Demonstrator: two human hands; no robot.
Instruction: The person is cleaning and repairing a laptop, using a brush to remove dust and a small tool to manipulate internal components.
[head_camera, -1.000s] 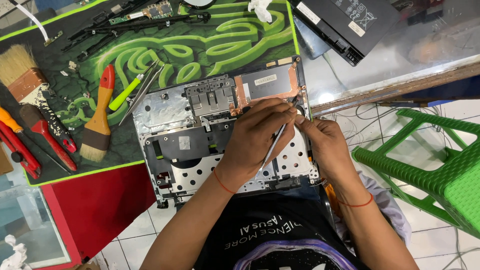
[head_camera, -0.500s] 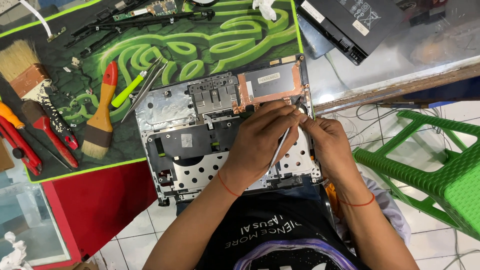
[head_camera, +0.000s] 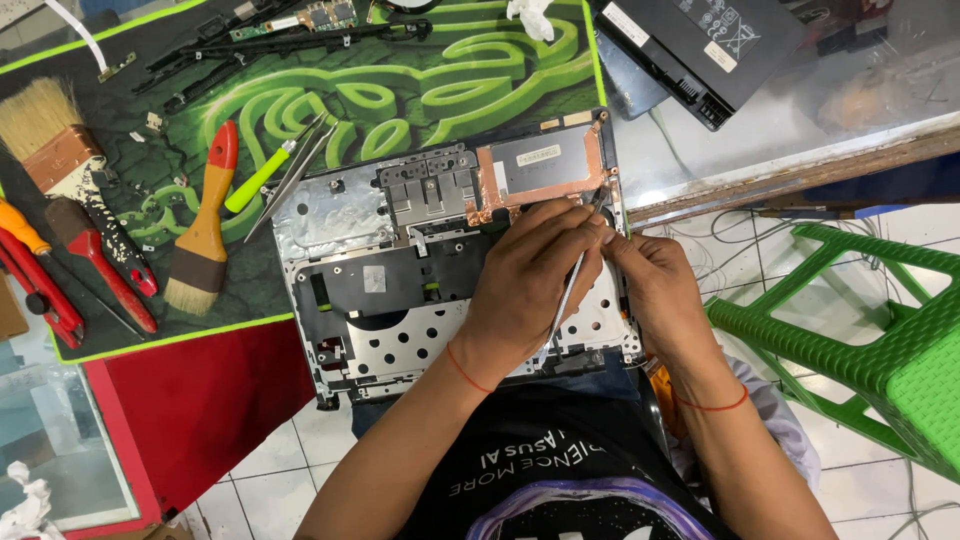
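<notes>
An opened laptop chassis (head_camera: 400, 300) lies half on the green mat, with a copper-edged plate (head_camera: 545, 165) at its far right. My left hand (head_camera: 525, 290) grips a thin metal tool (head_camera: 568, 295) that slants up to the chassis's right edge. My right hand (head_camera: 655, 290) sits right beside it, fingertips pinched against the tool near its tip, just below the copper plate. The tip itself is hidden by my fingers.
On the mat's left lie two paintbrushes (head_camera: 205, 235), red-handled pliers (head_camera: 95, 265), a green-handled tool (head_camera: 262, 175) and tweezers (head_camera: 295, 170). A black battery pack (head_camera: 710, 50) rests on the glass top. A green plastic stool (head_camera: 870, 320) stands at the right.
Both hands have crept slightly up and to the right along the chassis, toward the copper plate's corner, with the tool still between them.
</notes>
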